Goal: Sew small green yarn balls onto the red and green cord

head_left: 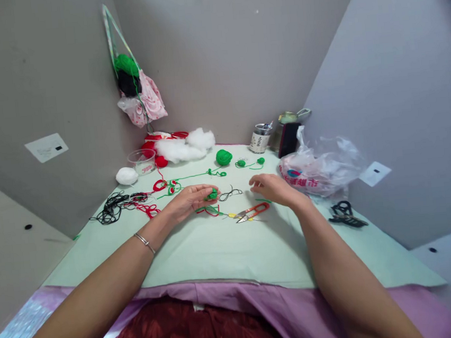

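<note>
Here, 2 bare hands rest on a pale green table [218, 255]. The left hand [188, 200] pinches a small green yarn piece [212, 194]; the right hand [273, 188] lies loosely open, holding nothing, just above orange snips [252, 212].

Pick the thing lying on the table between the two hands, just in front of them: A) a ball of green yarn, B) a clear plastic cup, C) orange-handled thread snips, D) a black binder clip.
C: the orange-handled thread snips lie on the pale green table cover between the left hand, which pinches a small green crochet piece, and the right hand.
</note>
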A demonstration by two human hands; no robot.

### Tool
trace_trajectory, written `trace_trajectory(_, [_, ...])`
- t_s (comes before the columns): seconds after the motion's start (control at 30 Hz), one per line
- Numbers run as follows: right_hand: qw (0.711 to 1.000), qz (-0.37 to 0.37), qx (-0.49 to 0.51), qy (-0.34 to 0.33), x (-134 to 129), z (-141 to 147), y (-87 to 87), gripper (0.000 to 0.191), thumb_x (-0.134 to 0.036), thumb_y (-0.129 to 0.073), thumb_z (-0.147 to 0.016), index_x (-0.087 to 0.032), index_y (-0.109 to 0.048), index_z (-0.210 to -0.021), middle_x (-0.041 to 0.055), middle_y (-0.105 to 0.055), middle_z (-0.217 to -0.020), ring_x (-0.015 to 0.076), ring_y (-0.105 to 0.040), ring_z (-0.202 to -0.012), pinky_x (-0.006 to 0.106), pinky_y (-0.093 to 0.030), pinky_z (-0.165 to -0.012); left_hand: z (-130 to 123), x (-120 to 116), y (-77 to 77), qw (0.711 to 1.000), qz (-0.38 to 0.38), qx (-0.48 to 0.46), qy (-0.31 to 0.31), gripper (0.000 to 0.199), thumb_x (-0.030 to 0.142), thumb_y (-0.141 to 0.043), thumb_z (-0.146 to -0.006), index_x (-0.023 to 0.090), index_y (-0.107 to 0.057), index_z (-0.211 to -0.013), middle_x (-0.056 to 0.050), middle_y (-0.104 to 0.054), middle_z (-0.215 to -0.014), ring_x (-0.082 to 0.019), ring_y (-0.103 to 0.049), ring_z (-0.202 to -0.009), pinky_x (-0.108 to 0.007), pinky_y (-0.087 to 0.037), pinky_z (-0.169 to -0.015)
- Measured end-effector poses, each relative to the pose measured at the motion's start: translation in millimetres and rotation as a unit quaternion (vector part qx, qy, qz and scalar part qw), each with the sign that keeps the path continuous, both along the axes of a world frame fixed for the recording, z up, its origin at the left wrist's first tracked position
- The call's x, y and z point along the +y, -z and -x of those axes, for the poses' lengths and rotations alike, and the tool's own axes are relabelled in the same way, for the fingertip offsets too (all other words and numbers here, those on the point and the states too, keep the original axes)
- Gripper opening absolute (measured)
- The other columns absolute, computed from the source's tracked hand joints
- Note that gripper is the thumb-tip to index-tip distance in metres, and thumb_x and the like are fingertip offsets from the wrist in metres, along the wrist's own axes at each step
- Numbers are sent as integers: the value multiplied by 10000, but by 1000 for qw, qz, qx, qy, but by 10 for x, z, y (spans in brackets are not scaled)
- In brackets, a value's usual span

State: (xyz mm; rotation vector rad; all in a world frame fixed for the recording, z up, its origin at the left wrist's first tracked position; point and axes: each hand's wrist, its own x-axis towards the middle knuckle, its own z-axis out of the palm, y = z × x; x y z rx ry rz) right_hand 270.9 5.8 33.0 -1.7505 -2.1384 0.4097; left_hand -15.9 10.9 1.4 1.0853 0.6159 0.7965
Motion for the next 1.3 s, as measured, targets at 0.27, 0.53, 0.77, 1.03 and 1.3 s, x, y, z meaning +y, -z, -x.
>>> trace_trajectory(0.27, [972,175,11,-157,-147,32,-82,180,-264,-763,-634,-197,-728,-797,40,-687,-799,179,-573,-705,277,-410,-630,12,43,21,999,-20,23,-37,372,250,-814,-699,136,-704,-1036,-99,-702,-1112,-150,-659,-919,-345,-517,-945])
trace_trajectory(0.53, [927,163,251,-227,-190,29,-265,349,-478,-569,-872,-145,-667,-917,53,-631,-821,147,-532,-727,281,-424,-672,-54,-9,80,979,-170,92,-70,401,250,-785,-679,165,-680,-1057,-78,-663,-1136,-179,-599,-1014,-319,-481,-876])
trace_trajectory(0.77, [933,140,292,-157,-220,340,-106,445,-566,-459,-920,-160,-639,-902,-28,-403,-652,103,-348,-576,245,-296,-529,-84,-64,44,971,-205,92,-80,512,224,-732,-710,181,-618,-1207,-85,-622,-1199,-181,-582,-998,-301,-488,-821])
trace_trajectory(1.03, [951,105,257,-136,-180,408,-19,450,-612,-619,-801,-164,-646,-833,-48,-382,-606,100,-299,-575,258,-214,-527,-87,-98,1,968,-217,88,-84,508,214,-729,-703,184,-637,-1202,-74,-649,-1123,-185,-586,-1000,-290,-504,-818])
trace_trajectory(1.3, [946,138,263,-127,-192,526,43,499,-636,-556,-824,-151,-675,-822,-51,-315,-594,92,-277,-543,253,-216,-497,-117,-134,41,975,-196,98,-34,577,203,-713,-733,187,-567,-1292,-84,-682,-1059,-181,-661,-879,-322,-538,-777])
